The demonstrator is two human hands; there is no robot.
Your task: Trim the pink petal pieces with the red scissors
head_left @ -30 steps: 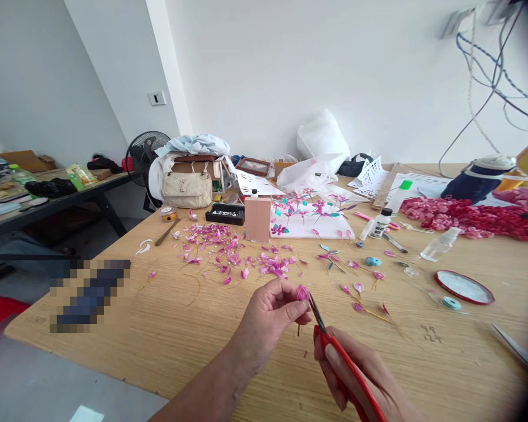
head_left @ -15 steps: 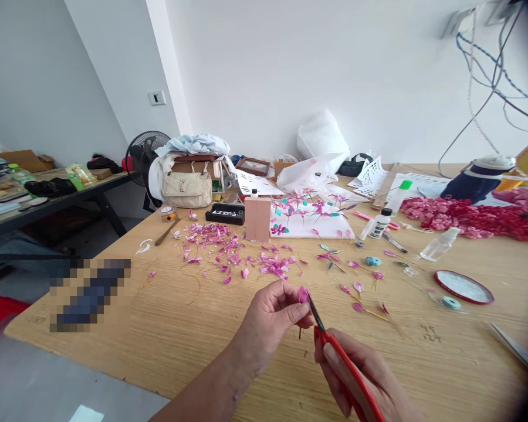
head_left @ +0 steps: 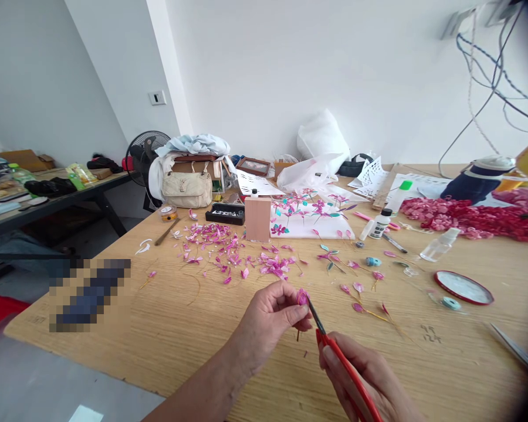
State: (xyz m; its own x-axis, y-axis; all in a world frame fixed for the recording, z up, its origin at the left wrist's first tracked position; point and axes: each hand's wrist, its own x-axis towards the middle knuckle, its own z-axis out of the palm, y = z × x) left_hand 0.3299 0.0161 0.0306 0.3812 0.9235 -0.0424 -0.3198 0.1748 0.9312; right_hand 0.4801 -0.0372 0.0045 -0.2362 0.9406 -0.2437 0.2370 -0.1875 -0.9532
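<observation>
My left hand (head_left: 270, 319) pinches a small pink flower (head_left: 302, 296) between thumb and fingertips, its thin stem hanging down below. My right hand (head_left: 369, 378) grips red-handled scissors (head_left: 341, 363), whose dark blades point up-left and touch the flower's base. Both hands hover over the near part of the wooden table (head_left: 180, 334). Beyond them, many loose pink petals (head_left: 229, 252) lie scattered over the table.
A wooden block (head_left: 257, 218), a white sheet with finished flowers (head_left: 310, 220), a glue bottle (head_left: 381, 223), a spray bottle (head_left: 440, 244), a red-rimmed lid (head_left: 463, 286), blue tape rolls and a heap of red flowers (head_left: 470, 218) lie beyond. A beige bag (head_left: 187, 189) and fan (head_left: 145, 153) stand far left.
Both hands have sunk slightly toward me with the flower and scissors; the blades stay at the flower's base.
</observation>
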